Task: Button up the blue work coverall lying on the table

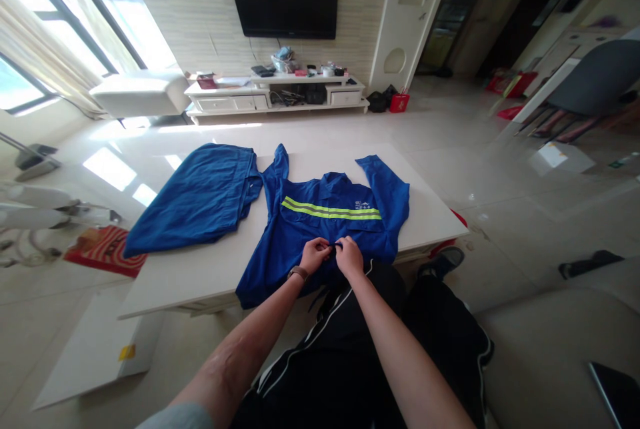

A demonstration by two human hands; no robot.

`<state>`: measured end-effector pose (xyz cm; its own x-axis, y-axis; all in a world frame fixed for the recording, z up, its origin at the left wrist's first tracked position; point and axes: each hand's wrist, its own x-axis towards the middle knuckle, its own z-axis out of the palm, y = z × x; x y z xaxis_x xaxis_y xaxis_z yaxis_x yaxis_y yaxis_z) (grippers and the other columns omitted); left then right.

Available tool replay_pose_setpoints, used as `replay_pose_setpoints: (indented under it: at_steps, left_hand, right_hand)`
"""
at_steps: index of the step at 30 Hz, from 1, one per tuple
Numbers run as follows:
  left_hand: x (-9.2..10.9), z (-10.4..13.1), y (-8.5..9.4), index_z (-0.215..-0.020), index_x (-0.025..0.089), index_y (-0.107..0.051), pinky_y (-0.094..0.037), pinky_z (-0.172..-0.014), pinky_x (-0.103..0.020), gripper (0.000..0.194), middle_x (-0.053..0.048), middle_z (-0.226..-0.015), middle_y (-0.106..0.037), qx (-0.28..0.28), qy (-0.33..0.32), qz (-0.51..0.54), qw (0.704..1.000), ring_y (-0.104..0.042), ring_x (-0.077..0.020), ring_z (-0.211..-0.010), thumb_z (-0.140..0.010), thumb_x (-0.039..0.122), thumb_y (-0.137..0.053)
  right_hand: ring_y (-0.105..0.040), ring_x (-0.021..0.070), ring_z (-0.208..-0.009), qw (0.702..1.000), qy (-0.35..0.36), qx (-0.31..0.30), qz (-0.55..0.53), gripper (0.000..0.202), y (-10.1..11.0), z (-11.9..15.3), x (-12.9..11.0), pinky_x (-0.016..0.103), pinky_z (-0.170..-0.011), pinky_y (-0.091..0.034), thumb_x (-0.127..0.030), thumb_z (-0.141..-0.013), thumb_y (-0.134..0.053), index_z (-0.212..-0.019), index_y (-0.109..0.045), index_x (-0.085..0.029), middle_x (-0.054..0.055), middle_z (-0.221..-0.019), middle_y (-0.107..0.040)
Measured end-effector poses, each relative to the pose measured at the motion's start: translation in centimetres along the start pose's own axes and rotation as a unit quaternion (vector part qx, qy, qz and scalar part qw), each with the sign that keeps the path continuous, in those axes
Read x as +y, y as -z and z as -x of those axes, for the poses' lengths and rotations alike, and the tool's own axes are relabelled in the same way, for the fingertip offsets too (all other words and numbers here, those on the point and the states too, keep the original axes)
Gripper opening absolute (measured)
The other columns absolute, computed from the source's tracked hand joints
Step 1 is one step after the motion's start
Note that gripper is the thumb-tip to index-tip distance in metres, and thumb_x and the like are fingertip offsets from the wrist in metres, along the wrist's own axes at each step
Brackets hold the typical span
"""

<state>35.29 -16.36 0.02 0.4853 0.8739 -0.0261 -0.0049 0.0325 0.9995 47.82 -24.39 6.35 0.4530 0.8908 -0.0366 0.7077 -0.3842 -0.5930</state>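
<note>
A blue work jacket with a yellow and grey reflective stripe lies spread on the white table, its collar away from me. Both its sleeves bend outward and up. My left hand, with a watch on the wrist, pinches the front of the jacket near the lower middle. Close beside it, my right hand pinches the same front edge, the fingertips of both hands nearly meeting. Whether a button sits between the fingers is too small to tell. Blue trousers lie folded on the table's left part.
My legs in black trousers are close against the table's near edge. A red box stands on the floor at left, near a white panel. Beyond the table are a low TV cabinet and a grey stool.
</note>
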Motion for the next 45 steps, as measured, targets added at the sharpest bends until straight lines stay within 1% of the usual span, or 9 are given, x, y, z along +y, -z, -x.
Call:
replay_pose_setpoints:
  at_steps: [7, 11, 20, 29, 34, 40, 43, 45]
  left_hand:
    - [0.0, 0.0, 0.1, -0.087, 0.014, -0.071, -0.051, -0.052, -0.024, 0.025, 0.0, -0.064, -0.068, -0.002, 0.008, -0.009, 1.0, -0.062, -0.0126, -0.052, -0.073, 0.033, -0.079]
    - [0.2, 0.1, 0.1, -0.088, 0.013, -0.074, -0.051, -0.053, -0.024, 0.024, 0.0, -0.064, -0.067, -0.006, 0.002, -0.021, 1.0, -0.061, -0.012, -0.052, -0.072, 0.031, -0.08]
    - [0.7, 0.2, 0.1, -0.089, 0.013, -0.079, -0.051, -0.052, -0.025, 0.024, 0.0, -0.068, -0.066, -0.012, -0.014, -0.044, 0.999, -0.059, -0.0109, -0.05, -0.074, 0.032, -0.08]
    - [0.6, 0.3, 0.2, -0.092, 0.013, -0.08, -0.05, -0.053, -0.025, 0.024, -0.001, -0.073, -0.067, -0.017, -0.019, -0.053, 0.998, -0.061, -0.011, -0.052, -0.075, 0.03, -0.078]
    - [0.7, 0.4, 0.2, -0.093, 0.013, -0.08, -0.05, -0.052, -0.025, 0.024, -0.002, -0.076, -0.066, -0.02, -0.022, -0.055, 0.998, -0.061, -0.0106, -0.053, -0.075, 0.03, -0.078]
    - [0.8, 0.4, 0.2, -0.092, 0.013, -0.079, -0.05, -0.052, -0.024, 0.026, -0.001, -0.069, -0.065, -0.022, -0.016, -0.052, 0.998, -0.061, -0.0118, -0.052, -0.076, 0.034, -0.079]
    - [0.8, 0.4, 0.2, -0.09, 0.013, -0.079, -0.048, -0.051, -0.025, 0.03, 0.0, -0.064, -0.064, -0.023, -0.011, -0.052, 0.998, -0.061, -0.0126, -0.051, -0.078, 0.041, -0.079]
    - [0.8, 0.4, 0.3, -0.09, 0.014, -0.079, -0.048, -0.05, -0.024, 0.034, -0.001, -0.065, -0.065, -0.023, -0.01, -0.052, 0.998, -0.06, -0.0124, -0.051, -0.078, 0.045, -0.079]
  right_hand:
    - [-0.06, 0.0195, -0.107, 0.999, -0.024, -0.022, 0.022, 0.02, -0.1, 0.0, 0.0, 0.027, -0.082, -0.042, -0.024, -0.098, -0.05, -0.105, -0.068, -0.023, 0.007, -0.116, -0.066]
    - [-0.061, 0.0192, -0.104, 0.999, -0.031, -0.031, 0.027, 0.021, -0.1, 0.0, 0.0, 0.028, -0.079, -0.042, -0.026, -0.1, -0.048, -0.105, -0.068, -0.023, 0.007, -0.116, -0.067]
    - [-0.064, 0.0207, -0.1, 0.998, -0.051, -0.024, 0.039, 0.021, 0.3, 0.3, -0.4, 0.029, -0.075, -0.042, -0.031, -0.101, -0.048, -0.105, -0.068, -0.024, 0.008, -0.115, -0.069]
    - [-0.067, 0.022, -0.098, 0.995, -0.076, -0.029, 0.057, 0.023, 0.6, 0.6, -0.6, 0.03, -0.077, -0.044, -0.033, -0.102, -0.047, -0.108, -0.069, -0.027, 0.008, -0.115, -0.071]
    - [-0.068, 0.0234, -0.095, 0.994, -0.08, -0.032, 0.063, 0.023, 0.9, 0.8, -0.6, 0.031, -0.075, -0.044, -0.035, -0.101, -0.048, -0.105, -0.069, -0.027, 0.009, -0.109, -0.073]
    - [-0.068, 0.0241, -0.093, 0.996, -0.075, -0.032, 0.043, 0.021, 1.0, 0.7, -0.6, 0.031, -0.073, -0.044, -0.034, -0.099, -0.05, -0.1, -0.07, -0.027, 0.008, -0.107, -0.074]
    - [-0.068, 0.0241, -0.092, 0.996, -0.077, -0.03, 0.031, 0.019, 1.0, 0.6, -0.6, 0.031, -0.072, -0.043, -0.035, -0.097, -0.053, -0.1, -0.069, -0.027, 0.007, -0.105, -0.074]
    - [-0.068, 0.0237, -0.093, 0.997, -0.073, -0.027, 0.025, 0.017, 1.0, 0.6, -0.5, 0.03, -0.072, -0.043, -0.035, -0.096, -0.054, -0.1, -0.069, -0.027, 0.007, -0.104, -0.074]
